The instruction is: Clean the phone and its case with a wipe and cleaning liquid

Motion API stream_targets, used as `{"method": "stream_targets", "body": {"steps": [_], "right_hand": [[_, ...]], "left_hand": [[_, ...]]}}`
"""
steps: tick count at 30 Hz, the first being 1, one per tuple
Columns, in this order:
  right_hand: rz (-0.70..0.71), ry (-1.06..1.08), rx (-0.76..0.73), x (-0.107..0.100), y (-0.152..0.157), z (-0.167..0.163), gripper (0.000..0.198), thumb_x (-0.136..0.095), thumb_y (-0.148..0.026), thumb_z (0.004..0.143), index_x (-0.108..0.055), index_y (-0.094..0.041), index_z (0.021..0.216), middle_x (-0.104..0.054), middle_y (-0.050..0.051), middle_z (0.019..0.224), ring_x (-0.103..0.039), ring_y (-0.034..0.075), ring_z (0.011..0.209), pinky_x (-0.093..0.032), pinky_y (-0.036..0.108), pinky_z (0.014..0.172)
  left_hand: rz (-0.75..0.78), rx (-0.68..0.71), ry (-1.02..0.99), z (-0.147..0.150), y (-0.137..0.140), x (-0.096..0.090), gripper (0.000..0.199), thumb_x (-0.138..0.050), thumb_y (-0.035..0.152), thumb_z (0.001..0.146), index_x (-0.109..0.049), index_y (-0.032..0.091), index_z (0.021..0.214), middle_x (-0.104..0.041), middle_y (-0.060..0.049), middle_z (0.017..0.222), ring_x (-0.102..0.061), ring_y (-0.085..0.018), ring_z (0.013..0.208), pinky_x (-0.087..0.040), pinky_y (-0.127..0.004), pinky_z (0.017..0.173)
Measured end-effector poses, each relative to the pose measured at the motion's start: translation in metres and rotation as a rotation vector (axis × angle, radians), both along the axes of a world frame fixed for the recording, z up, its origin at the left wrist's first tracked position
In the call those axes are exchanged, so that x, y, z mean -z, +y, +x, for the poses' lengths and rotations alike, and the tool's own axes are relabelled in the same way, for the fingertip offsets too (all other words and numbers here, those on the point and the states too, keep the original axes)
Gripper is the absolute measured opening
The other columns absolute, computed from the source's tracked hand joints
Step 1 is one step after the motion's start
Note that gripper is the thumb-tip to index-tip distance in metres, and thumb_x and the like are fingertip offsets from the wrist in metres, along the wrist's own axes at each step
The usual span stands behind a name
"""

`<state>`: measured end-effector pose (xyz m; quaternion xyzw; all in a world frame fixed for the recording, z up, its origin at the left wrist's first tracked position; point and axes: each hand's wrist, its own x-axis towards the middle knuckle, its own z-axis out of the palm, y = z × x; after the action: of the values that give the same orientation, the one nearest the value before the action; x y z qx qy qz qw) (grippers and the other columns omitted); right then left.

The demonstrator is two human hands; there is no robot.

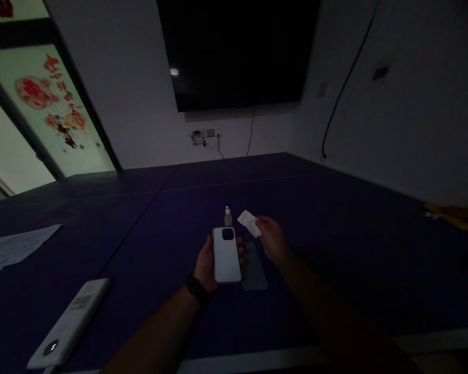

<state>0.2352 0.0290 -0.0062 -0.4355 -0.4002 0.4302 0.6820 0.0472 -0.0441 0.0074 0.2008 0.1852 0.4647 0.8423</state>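
A phone (226, 258) with a pale back, a dark camera patch and a brownish edge rests in my left hand (206, 265), whose fingers wrap round to its right side. My right hand (272, 239) pinches a white folded tissue (249, 223) just right of the phone's top end. Behind the phone stands a small clear bottle (228, 217) with a white dropper top, its base hidden. A grey-blue flat cloth (254, 270) lies on the table to the right of the phone, partly covered by the left fingers.
On the dark blue table (159, 301), a white power bank (72, 322) lies at front left, with paper sheets (19, 246) beyond it. A yellow-orange object (456, 215) is at far right. A screen (242, 52) hangs on the wall above sockets (206, 134).
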Motion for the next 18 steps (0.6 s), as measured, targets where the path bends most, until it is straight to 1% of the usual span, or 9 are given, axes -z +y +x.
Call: {"method": "stream_targets", "body": {"steps": [2,4,7,8,10,12,14,16,18], "right_hand": [[0.042,-0.068,0.044,-0.001,-0.002,-0.003,0.032,-0.071,-0.045,0.073,-0.071,-0.019,0.091,-0.074,0.007,0.083,-0.068,0.022,0.073,-0.051,0.031,0.062],[0.098,-0.164,0.085,-0.005,-0.008,-0.007,0.031,-0.067,-0.046,0.078,-0.071,-0.020,0.093,-0.073,0.006,0.083,-0.067,0.022,0.074,-0.052,0.032,0.064],[0.228,-0.356,0.105,-0.014,-0.021,-0.014,0.024,-0.067,-0.040,0.083,-0.072,-0.021,0.097,-0.072,0.007,0.091,-0.066,0.025,0.086,-0.053,0.037,0.076],[0.285,-0.426,0.085,-0.017,-0.026,-0.016,0.021,-0.068,-0.035,0.083,-0.073,-0.022,0.098,-0.072,0.008,0.096,-0.065,0.026,0.092,-0.053,0.040,0.082],[0.405,-0.566,-0.007,-0.022,-0.036,-0.023,0.017,-0.072,-0.025,0.079,-0.074,-0.023,0.097,-0.072,0.008,0.101,-0.063,0.027,0.101,-0.051,0.044,0.094],[0.502,-0.677,-0.133,-0.023,-0.041,-0.029,0.023,-0.074,-0.016,0.075,-0.075,-0.024,0.096,-0.073,0.007,0.101,-0.064,0.027,0.103,-0.051,0.045,0.099],[0.588,-0.784,-0.230,-0.022,-0.043,-0.033,0.030,-0.072,-0.012,0.075,-0.075,-0.024,0.102,-0.074,0.006,0.106,-0.065,0.026,0.106,-0.051,0.045,0.102],[0.679,-0.924,-0.249,-0.019,-0.043,-0.033,0.035,-0.066,-0.010,0.081,-0.073,-0.023,0.113,-0.072,0.008,0.117,-0.064,0.025,0.113,-0.050,0.046,0.104],[0.761,-1.069,-0.215,-0.017,-0.042,-0.031,0.036,-0.059,-0.009,0.088,-0.071,-0.021,0.120,-0.069,0.010,0.125,-0.062,0.024,0.117,-0.051,0.047,0.104]], "left_hand": [[0.002,-0.008,-0.006,0.001,0.000,0.001,0.061,-0.046,0.064,0.095,-0.062,0.016,0.129,-0.070,-0.015,0.120,-0.070,-0.026,0.094,-0.055,-0.041,0.083],[0.006,-0.011,-0.007,0.003,-0.001,0.001,0.061,-0.045,0.065,0.096,-0.063,0.016,0.127,-0.070,-0.015,0.117,-0.070,-0.027,0.093,-0.055,-0.042,0.082],[-0.002,-0.001,-0.014,0.008,-0.003,0.003,0.061,-0.044,0.064,0.096,-0.064,0.015,0.125,-0.071,-0.015,0.114,-0.070,-0.027,0.092,-0.054,-0.044,0.083],[-0.010,0.005,-0.016,0.010,-0.003,0.003,0.060,-0.044,0.064,0.096,-0.064,0.015,0.125,-0.072,-0.014,0.113,-0.071,-0.028,0.093,-0.054,-0.044,0.084],[-0.028,-0.006,-0.023,0.014,-0.004,0.003,0.057,-0.044,0.061,0.098,-0.063,0.015,0.126,-0.073,-0.013,0.109,-0.071,-0.027,0.091,-0.053,-0.044,0.086],[-0.049,-0.035,-0.025,0.017,-0.005,0.003,0.054,-0.044,0.056,0.100,-0.064,0.014,0.127,-0.074,-0.012,0.103,-0.071,-0.025,0.089,-0.052,-0.040,0.088],[-0.072,-0.068,-0.030,0.019,-0.006,0.001,0.050,-0.043,0.051,0.101,-0.064,0.014,0.127,-0.074,-0.010,0.099,-0.071,-0.023,0.089,-0.052,-0.036,0.089],[-0.090,-0.073,-0.030,0.019,-0.008,0.000,0.049,-0.042,0.049,0.102,-0.064,0.015,0.129,-0.074,-0.009,0.097,-0.072,-0.022,0.088,-0.052,-0.034,0.089],[-0.090,-0.066,-0.017,0.019,-0.009,0.000,0.050,-0.042,0.051,0.102,-0.063,0.015,0.130,-0.074,-0.009,0.094,-0.072,-0.022,0.084,-0.052,-0.035,0.086]]}}
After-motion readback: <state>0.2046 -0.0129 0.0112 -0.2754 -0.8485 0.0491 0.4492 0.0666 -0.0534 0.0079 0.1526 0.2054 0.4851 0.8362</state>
